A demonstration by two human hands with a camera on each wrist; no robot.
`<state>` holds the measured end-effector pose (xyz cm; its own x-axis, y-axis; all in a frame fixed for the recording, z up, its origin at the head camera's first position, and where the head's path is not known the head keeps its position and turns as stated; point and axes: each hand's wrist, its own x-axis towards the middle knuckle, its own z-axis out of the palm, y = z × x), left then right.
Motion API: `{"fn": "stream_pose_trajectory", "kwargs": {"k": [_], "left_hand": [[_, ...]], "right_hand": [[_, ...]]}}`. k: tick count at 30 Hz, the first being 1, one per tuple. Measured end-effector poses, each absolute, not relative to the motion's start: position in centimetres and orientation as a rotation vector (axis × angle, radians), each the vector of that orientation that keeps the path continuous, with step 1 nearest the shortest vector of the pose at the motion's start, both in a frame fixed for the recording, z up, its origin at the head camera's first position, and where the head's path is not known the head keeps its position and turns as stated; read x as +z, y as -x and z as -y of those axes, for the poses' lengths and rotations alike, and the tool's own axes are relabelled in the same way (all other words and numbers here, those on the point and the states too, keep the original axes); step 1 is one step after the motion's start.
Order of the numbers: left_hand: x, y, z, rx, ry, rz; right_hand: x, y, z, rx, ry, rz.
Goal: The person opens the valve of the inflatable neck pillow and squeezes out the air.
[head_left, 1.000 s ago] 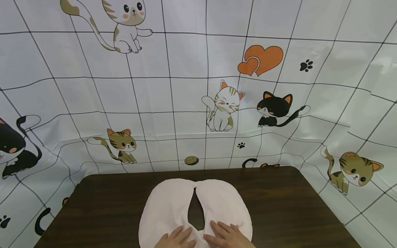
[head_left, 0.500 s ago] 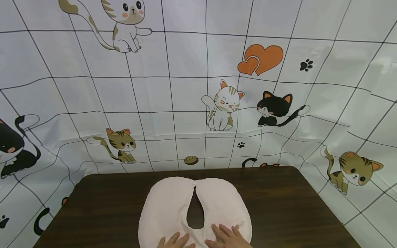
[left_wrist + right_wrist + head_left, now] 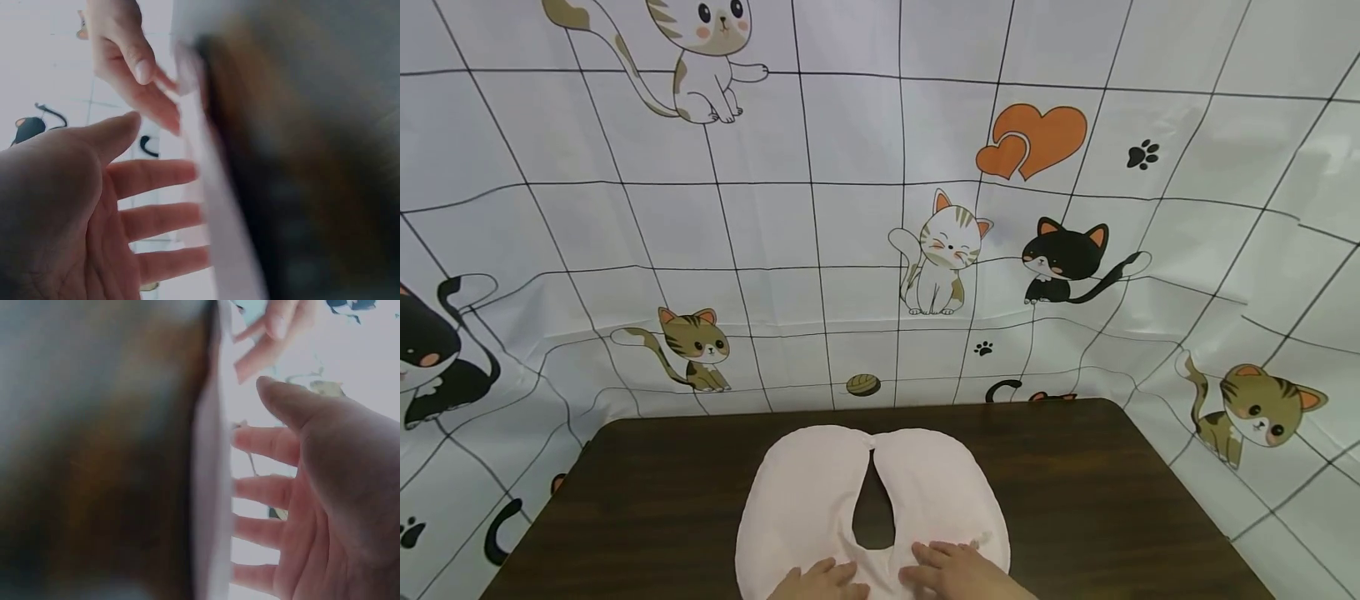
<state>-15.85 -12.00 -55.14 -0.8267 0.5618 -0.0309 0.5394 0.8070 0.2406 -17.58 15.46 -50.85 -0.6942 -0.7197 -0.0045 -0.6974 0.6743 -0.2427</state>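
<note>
A pale pink neck pillow (image 3: 805, 500), U-shaped with two rounded lobes, lies on the dark wooden table. Its tips meet at the far side, around a teardrop gap. My left hand (image 3: 822, 582) rests on the near part of the left lobe, fingers spread and pointing inward. On the right lobe rests my right hand (image 3: 962, 573), its fingers extended toward the left. A small pale mark (image 3: 979, 540) shows on the cloth beside it. In the wrist views, the fingertips of the left hand (image 3: 106, 206) and the right hand (image 3: 312, 506) are at the pillow's surface.
The dark brown table (image 3: 1075, 492) extends around the pillow on both sides. Behind and beside it hangs a white sheet (image 3: 850, 225) with black grid lines, printed cats, hearts and paw prints.
Both hands have shifted slightly on the pillow, and their fingers have turned more inward toward each other. The small pale mark beside the right hand has come into sight. The pillow has stayed about in place.
</note>
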Motion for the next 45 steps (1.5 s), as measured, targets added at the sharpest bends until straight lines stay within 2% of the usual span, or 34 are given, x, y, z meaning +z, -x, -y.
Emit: {"fn": "stream_pose_trajectory", "kwargs": {"k": [5,8,11,18,25,30,37,45], "left_hand": [[-48.2,18.1,10.4,0.522,-0.853,-2.773],[-45.6,20.2,10.0,0.497,-0.960,-2.807],[-44.8,22.3,9.9,0.435,-1.013,-2.963],[-46.3,27.4,10.6,0.256,-0.905,-3.468],[-48.1,30.5,11.9,0.500,-0.782,-3.335],[-48.8,31.1,12.6,0.568,-0.696,-3.245],[-49.0,30.6,11.9,0.396,-0.590,-3.182],[-50.5,30.7,11.2,0.266,-0.620,-3.188]], "right_hand": [[-48.0,19.7,-15.7,-0.758,0.918,-2.619],[-47.5,21.7,-15.7,-0.841,0.925,-2.693],[-47.7,24.0,-15.3,-0.913,0.966,-2.855],[-48.6,28.7,-14.0,-0.940,0.950,-3.231],[-50.1,32.0,-13.1,-0.807,0.752,-3.283],[-51.7,32.7,-11.7,-0.644,0.702,-3.232],[-53.0,32.7,-10.8,-0.509,0.630,-3.244],[-53.8,32.4,-10.6,-0.352,0.604,-3.234]]}}
